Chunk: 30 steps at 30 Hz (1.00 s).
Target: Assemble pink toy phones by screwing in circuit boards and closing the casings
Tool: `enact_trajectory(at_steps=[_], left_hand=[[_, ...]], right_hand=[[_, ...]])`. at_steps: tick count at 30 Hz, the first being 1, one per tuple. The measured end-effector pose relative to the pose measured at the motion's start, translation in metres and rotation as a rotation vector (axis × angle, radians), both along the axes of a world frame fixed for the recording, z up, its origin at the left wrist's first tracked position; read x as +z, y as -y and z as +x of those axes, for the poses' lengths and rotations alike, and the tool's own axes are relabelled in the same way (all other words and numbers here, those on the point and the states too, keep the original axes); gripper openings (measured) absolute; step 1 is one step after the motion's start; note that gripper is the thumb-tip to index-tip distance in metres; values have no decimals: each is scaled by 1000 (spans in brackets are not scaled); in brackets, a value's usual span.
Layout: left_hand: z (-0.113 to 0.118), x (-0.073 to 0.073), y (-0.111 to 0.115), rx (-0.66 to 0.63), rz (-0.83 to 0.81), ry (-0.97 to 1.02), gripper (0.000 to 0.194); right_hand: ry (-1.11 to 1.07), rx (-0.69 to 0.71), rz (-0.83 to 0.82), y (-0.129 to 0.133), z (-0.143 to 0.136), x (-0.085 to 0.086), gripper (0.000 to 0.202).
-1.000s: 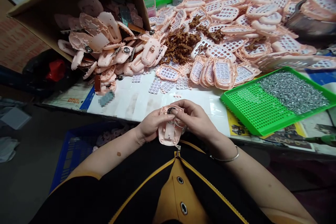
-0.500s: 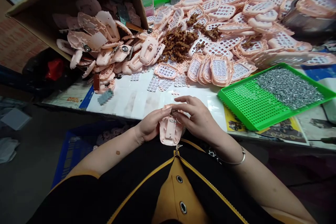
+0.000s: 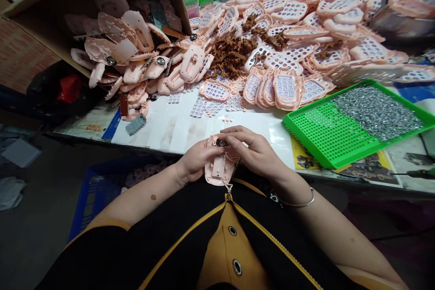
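Close to my body, at the table's front edge, is a pink plastic shell half (image 3: 219, 170) with its hollow inner side up. My left hand (image 3: 196, 161) grips its left side, the thumb reaching over the inside. A round dark speaker-like part (image 3: 222, 142) sits near the shell's top end, with thin wires running below it. My right hand (image 3: 251, 148) is closed around the upper right side, fingers lying along the edge; its fingertips are partly hidden. Behind the hands lie small printed key sheets (image 3: 198, 108) and a pink keypad frame (image 3: 215, 90).
A cardboard box (image 3: 181, 4) on its side spills pink shells with speakers. Brown rubber pieces (image 3: 231, 56) and many pink keypad frames (image 3: 288, 11) are heaped behind. At right stands a green perforated tray (image 3: 316, 140) of small metal screws (image 3: 377, 111). A blue crate (image 3: 91, 195) is below left.
My right fingers have shifted off the shell's top middle toward its right side and lie flatter. The dark round part now shows more fully, and the shell has moved slightly left.
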<state>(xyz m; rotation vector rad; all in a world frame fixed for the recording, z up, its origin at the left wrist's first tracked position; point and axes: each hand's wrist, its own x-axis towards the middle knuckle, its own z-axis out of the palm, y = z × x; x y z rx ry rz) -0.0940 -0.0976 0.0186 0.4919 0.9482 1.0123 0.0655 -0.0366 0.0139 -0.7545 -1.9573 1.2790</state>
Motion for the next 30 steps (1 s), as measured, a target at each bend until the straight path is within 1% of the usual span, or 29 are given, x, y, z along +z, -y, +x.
enact_trajectory(at_steps=[2, 5, 7, 9, 11, 13, 15, 17, 19, 22, 24, 26, 28, 30], left_hand=[[-3, 1, -2, 22, 15, -3, 26], [-10, 10, -6, 102, 71, -15, 30], [-14, 17, -9, 168, 110, -36, 30], [-18, 21, -13, 247, 148, -74, 32], [-22, 20, -16, 344, 190, -128, 33], [-26, 14, -20, 431, 203, -171, 31], [-29, 5, -22, 472, 160, -154, 25], [-32, -4, -23, 440, 58, -69, 20], [-34, -9, -22, 380, -57, 43, 20], [-35, -11, -22, 344, -128, 149, 21], [-34, -11, -22, 367, -118, 145, 22], [-34, -12, -23, 398, -93, 112, 26], [-33, -13, -24, 450, -64, 61, 28], [-32, -14, -26, 508, -37, 15, 29]], right_hand=[[-131, 26, -165, -4, 2, -3, 36], [-272, 58, -413, -10, 6, -14, 52], [-261, 122, -543, -11, 8, -21, 62], [-225, 161, -631, -11, 9, -26, 65], [-226, 130, -671, -9, 9, -28, 66], [-240, 57, -641, -7, 10, -26, 60], [-192, 22, -556, -6, 11, -22, 44], [-97, 58, -461, -5, 12, -17, 31], [-28, 105, -384, -4, 11, -12, 28], [2, 117, -323, -4, 10, -8, 28], [22, 123, -304, -3, 10, -7, 27], [37, 174, -245, -2, 12, -4, 28], [52, 279, -93, 0, 15, -2, 40], [72, 345, 141, 2, 15, 0, 58]])
